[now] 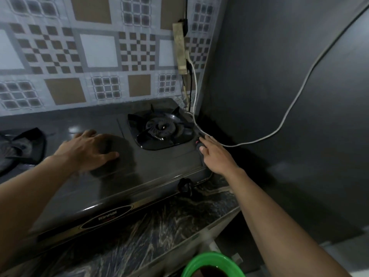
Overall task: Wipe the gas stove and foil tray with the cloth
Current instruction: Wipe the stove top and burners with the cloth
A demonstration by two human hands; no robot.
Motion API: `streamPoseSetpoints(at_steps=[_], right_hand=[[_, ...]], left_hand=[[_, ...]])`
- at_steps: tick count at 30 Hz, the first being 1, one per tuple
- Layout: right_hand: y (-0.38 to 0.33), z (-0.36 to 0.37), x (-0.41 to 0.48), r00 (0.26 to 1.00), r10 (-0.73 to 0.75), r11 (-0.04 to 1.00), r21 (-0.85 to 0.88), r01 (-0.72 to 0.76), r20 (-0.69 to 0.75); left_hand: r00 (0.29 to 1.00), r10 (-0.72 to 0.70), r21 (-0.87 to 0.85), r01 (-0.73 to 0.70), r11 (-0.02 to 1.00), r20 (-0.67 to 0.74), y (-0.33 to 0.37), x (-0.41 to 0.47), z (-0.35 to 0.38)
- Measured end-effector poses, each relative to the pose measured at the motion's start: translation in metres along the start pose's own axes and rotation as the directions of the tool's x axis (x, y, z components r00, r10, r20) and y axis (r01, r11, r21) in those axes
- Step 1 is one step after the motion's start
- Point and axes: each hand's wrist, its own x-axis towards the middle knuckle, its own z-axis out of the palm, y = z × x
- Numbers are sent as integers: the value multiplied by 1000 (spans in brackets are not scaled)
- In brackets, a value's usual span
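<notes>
The left hand [89, 150] lies flat with fingers spread on the top of the gas stove [123, 176], holding nothing. The right hand [216, 154] presses a dark cloth [199, 147] on the stove's right edge, just beside the burner [161, 128]. The stove stands on a marbled counter [159, 232].

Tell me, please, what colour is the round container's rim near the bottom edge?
Bright green round container rim, clearest in the head view.

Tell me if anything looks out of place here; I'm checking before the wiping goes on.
A white cable sags from the wall power strip across the stove's right rear corner, close to the burner. The right hand presses a dark cloth beside it.
</notes>
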Motion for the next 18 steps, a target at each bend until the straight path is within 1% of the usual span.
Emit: streamPoseSetpoints(at_steps=[3, 5, 9, 14, 18], right_hand=[[12, -1, 17, 999, 23, 995, 93, -21, -23], [17, -5, 29, 999, 45, 987, 155, -41, -24], [25, -14, 64, 996, 72, 952, 294, -84, 50], [22, -17, 121, 990, 16, 907, 414, -73, 141], [19, -13, 168, 984, -30, 899, 435, -50, 175]], left_hand=[[999, -38, 1, 38, 999, 24, -4, 4, -1], [999, -33, -21, 34, 999, 40, -6, 7, 2], [1000, -9, -40, 10, 999, 20, -10, 12, 5], [999, -21, -39, 23, 999, 50, -11, 18, 2], [999, -51, -28, 50, 998, -9, -13, 26, 5]])
